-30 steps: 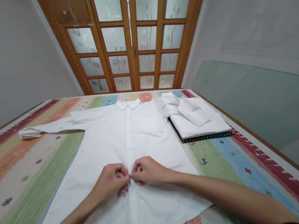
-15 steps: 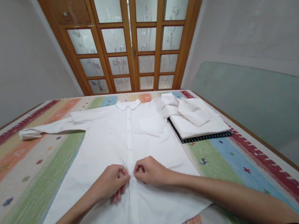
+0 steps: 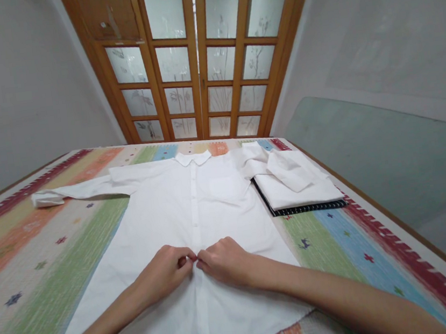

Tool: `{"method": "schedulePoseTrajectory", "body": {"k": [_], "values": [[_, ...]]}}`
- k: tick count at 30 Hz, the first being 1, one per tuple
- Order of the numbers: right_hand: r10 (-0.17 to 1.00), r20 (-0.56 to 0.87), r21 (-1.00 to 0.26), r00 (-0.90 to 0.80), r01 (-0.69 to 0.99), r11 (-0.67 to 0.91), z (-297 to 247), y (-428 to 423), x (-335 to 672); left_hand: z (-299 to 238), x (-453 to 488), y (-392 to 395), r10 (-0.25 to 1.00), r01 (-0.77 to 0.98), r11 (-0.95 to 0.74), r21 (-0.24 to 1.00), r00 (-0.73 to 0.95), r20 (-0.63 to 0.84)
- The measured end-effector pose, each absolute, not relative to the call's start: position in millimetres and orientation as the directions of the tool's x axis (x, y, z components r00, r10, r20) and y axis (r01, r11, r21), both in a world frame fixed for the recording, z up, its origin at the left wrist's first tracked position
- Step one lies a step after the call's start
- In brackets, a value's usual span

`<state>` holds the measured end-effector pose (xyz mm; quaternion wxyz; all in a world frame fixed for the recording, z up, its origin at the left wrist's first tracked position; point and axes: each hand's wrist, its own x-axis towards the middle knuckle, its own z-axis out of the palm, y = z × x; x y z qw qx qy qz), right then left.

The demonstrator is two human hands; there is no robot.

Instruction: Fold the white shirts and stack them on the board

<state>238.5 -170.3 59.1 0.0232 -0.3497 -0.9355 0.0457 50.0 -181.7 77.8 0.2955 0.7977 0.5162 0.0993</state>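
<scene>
A white long-sleeved shirt (image 3: 179,205) lies flat, front up, on a striped multicoloured cloth (image 3: 25,251). Its collar points to the far side and its left sleeve stretches out to the left. My left hand (image 3: 164,269) and my right hand (image 3: 222,259) meet at the button strip low on the shirt front. Both hands are closed in a pinch on the fabric there, fingertips almost touching. Whatever sits between the fingertips is too small to make out.
A folded white garment (image 3: 296,182) rests on a dark folded piece (image 3: 309,208) at the right, with the shirt's right sleeve draped over it. Wooden doors with frosted glass (image 3: 193,57) stand behind the surface. A pale green panel (image 3: 387,152) is on the right.
Both hands have stayed at the same spot on the button strip, with small finger movements. The view has tilted slightly.
</scene>
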Motion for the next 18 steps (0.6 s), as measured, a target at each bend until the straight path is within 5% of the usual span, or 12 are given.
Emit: {"method": "schedulePoseTrajectory", "body": {"k": [3, 8, 13, 18], "values": [[0.606, 0.011, -0.006, -0.796, 0.605, 0.796, 53, -172, 234, 77, 44, -178, 0.892, 0.779, -0.337, 0.528, 0.444, -0.086], [0.572, 0.070, 0.053, -0.817, 0.576, 0.816, 44, -176, 229, 61, 21, -164, 0.899, 0.811, -0.436, 0.389, 0.375, 0.227], [0.564, 0.261, 0.023, -0.783, 0.590, 0.807, 37, -178, 228, 33, -11, -151, 0.833, 0.872, -0.458, 0.173, 0.352, 0.428], [0.432, 0.398, -0.057, -0.809, 0.448, 0.892, 31, -186, 236, 7, -43, -146, 0.846, 0.948, -0.317, 0.009, 0.279, 0.454]]}}
